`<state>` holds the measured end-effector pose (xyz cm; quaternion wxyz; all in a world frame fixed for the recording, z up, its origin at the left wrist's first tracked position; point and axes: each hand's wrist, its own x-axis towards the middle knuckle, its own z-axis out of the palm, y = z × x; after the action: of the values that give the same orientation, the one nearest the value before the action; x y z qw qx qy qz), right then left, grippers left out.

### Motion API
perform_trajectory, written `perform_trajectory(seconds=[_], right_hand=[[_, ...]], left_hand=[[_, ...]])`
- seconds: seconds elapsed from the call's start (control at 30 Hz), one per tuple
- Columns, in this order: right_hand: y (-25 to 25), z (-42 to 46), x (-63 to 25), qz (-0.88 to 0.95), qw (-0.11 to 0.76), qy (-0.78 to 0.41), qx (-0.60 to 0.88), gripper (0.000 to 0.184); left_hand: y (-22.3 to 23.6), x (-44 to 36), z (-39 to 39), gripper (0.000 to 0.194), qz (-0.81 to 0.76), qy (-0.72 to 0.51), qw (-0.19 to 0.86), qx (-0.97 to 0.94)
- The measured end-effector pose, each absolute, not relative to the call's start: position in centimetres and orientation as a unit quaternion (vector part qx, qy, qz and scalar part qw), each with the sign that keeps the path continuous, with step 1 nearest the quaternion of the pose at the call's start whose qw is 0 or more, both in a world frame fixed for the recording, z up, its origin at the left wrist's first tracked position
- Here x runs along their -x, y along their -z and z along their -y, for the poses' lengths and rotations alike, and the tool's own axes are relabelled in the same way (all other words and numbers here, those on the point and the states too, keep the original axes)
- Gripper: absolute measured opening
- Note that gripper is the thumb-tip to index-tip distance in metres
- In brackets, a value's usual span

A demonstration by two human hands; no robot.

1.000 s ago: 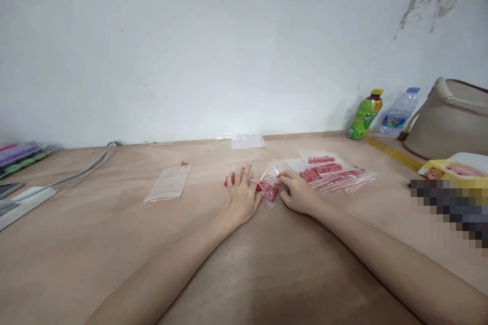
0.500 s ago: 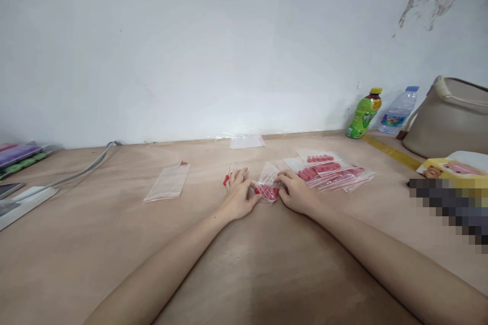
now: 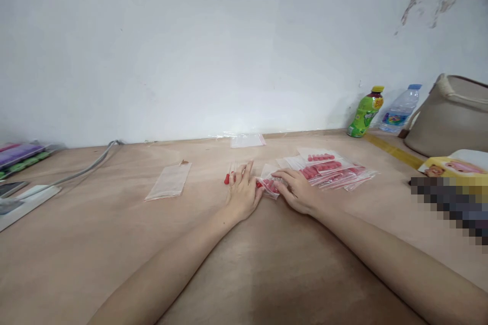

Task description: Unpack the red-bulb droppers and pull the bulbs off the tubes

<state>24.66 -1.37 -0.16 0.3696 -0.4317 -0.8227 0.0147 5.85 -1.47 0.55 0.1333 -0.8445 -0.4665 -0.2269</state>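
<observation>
A small clear plastic bag (image 3: 271, 191) with red pieces inside lies on the table between my two hands. My left hand (image 3: 243, 190) lies flat with its fingers spread, its thumb at the bag's left edge. Under and beyond those fingers are droppers (image 3: 227, 179) with red bulbs and thin clear stems, mostly covered. My right hand (image 3: 296, 189) has its thumb and fingertips on the bag's right side, gripping it. Just beyond the right hand rests a pile of clear bags (image 3: 324, 166) filled with red-ended pieces.
A stack of flat clear bags (image 3: 170, 182) lies on the left, another clear bag (image 3: 247, 140) by the wall. At right stand a green bottle (image 3: 366, 114), a water bottle (image 3: 401, 109) and a beige basket (image 3: 450, 117). A grey cable (image 3: 87, 166) crosses the far left.
My left hand has shifted slightly right and flattened, its fingers spreading over the droppers. My right fingers have reached further over the filled bag, which now sits a little farther right.
</observation>
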Motion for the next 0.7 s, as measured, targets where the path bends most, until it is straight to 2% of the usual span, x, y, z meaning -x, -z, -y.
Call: perform_trajectory(seconds=[0.27,0.37,0.5,0.7], right_hand=[[-0.1,2.5,-24.0,0.843,0.333,-0.039,0.422,0.039],[0.6,2.3,-24.3,0.840,0.327,-0.008,0.432,0.034],[1.0,2.4,-25.2,0.841,0.316,0.055,0.436,0.024],[0.2,4.2,-26.4,0.861,0.294,0.036,0.413,0.034]], left_hand=[[-0.4,-6.0,1.4,0.026,0.455,0.227,0.149,0.848],[-0.4,-6.0,1.6,0.027,0.426,0.244,0.137,0.860],[-0.5,-5.7,1.9,0.026,0.344,0.253,0.068,0.902],[-1.1,-5.2,2.4,0.026,0.262,0.249,0.034,0.932]])
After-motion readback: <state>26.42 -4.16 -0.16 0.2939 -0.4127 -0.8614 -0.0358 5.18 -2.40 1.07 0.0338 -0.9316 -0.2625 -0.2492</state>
